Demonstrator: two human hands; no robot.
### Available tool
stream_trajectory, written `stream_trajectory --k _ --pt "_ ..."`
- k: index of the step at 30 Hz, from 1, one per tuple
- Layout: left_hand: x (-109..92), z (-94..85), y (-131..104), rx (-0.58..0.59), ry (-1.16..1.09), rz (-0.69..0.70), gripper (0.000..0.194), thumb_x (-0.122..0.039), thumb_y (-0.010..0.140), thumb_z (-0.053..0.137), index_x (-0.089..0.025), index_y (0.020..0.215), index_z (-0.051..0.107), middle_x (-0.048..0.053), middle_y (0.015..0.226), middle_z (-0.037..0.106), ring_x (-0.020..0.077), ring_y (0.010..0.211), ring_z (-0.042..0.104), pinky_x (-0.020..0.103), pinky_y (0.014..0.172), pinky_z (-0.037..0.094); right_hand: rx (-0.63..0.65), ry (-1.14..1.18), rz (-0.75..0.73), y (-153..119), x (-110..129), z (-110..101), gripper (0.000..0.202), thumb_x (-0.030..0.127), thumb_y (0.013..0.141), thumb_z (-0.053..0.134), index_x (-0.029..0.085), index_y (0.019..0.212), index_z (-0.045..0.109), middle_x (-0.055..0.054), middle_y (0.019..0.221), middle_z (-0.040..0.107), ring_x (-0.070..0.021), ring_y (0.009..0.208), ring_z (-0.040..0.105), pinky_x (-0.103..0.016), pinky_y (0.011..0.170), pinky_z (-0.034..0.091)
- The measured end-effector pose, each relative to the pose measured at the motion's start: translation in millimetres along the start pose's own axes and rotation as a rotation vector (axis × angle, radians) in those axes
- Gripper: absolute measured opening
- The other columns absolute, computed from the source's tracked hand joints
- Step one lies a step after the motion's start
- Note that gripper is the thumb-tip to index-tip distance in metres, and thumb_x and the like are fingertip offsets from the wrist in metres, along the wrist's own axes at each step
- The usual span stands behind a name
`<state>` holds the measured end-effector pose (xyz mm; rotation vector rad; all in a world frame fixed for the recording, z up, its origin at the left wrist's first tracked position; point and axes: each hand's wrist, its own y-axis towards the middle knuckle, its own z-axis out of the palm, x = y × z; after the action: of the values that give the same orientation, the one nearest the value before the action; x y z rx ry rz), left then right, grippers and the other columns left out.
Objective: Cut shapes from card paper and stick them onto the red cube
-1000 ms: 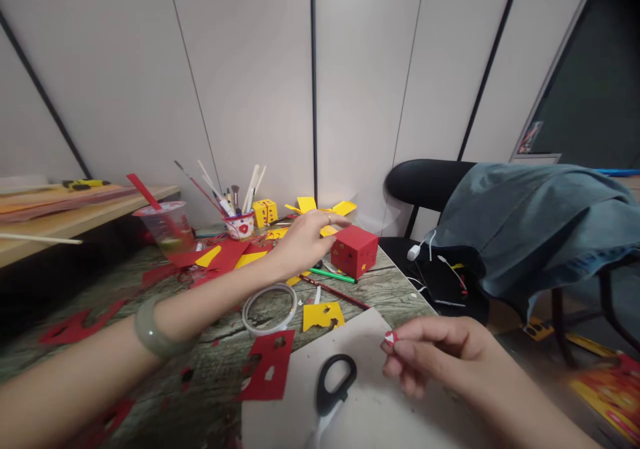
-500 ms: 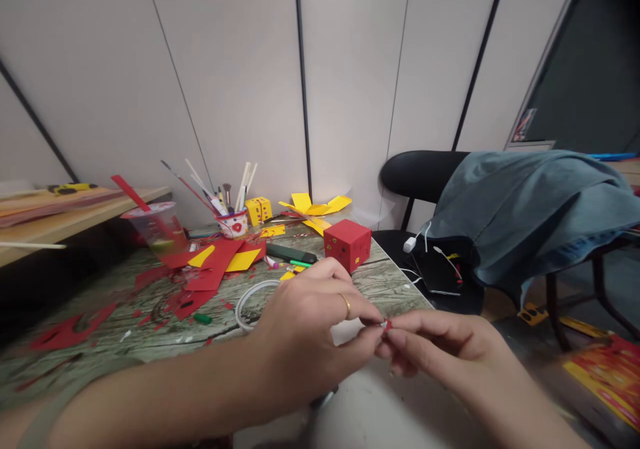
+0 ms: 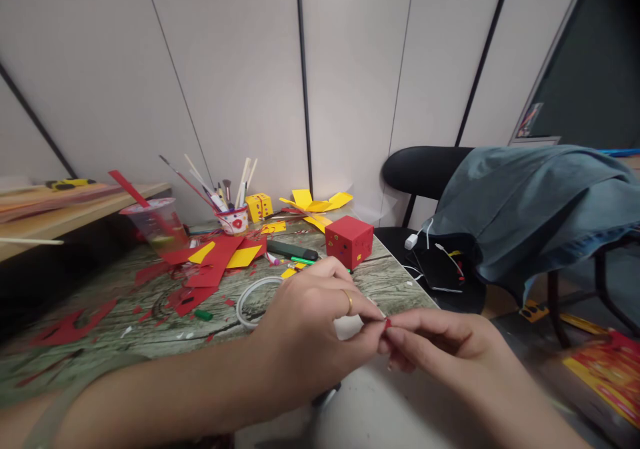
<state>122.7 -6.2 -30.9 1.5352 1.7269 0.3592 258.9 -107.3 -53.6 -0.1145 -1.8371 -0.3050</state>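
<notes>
My left hand [image 3: 320,322], with a ring on one finger, pinches a tiny red piece [image 3: 387,324] between thumb and fingertip. Against it, my right hand [image 3: 440,342] grips the same piece with thumb and forefinger. Most of the piece is covered by fingertips, so I cannot tell its exact kind. Beyond my hands stands a red paper box [image 3: 349,242] with small coloured marks on its sides. A roll of white tape or a white ring [image 3: 243,302] lies just behind my left hand, partly hidden by it.
Red paper scraps [image 3: 215,262] and a green cap [image 3: 203,315] litter the wood-grain table [image 3: 160,329]. Farther back are a spotted cup [image 3: 233,222] of brushes, a small yellow box [image 3: 259,207] and a clear plastic cup [image 3: 159,226]. At right, a black chair [image 3: 425,169] carries denim cloth [image 3: 545,202].
Both hands stay nearly in place with fingertips together. Less of the small piece shows between them now; the pale bit seen earlier is covered. The view has shifted slightly.
</notes>
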Motion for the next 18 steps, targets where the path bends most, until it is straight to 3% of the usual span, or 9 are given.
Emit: stream_trajectory --k 5,18 --pt "1.2 -0.4 -1.2 0.003 0.002 -0.015 0.007 -0.013 0.067 0.060 -0.015 0.068 0.067 0.002 0.058 0.061 0.0137 0.062 0.048 0.026 0.056 0.043 -0.024 -0.053 0.022 0.6 1.7 0.4 0.013 0.027 0.071 0.059 0.023 0.063 0.068 0.002 0.056 0.065 -0.0128 0.054 0.059 -0.019 0.050 0.046" --pt "10.3 -0.2 -3.0 0.045 -0.027 -0.063 0.010 -0.006 0.065 0.058 -0.013 0.068 0.065 0.002 0.062 0.061 0.0128 0.067 0.050 0.024 0.060 0.043 -0.013 0.005 0.040 1.8 -8.0 -0.3 0.012 0.025 0.071 0.057 0.025 0.063 0.067 0.002 0.058 0.065 -0.0103 0.054 0.056 -0.018 0.050 0.043"
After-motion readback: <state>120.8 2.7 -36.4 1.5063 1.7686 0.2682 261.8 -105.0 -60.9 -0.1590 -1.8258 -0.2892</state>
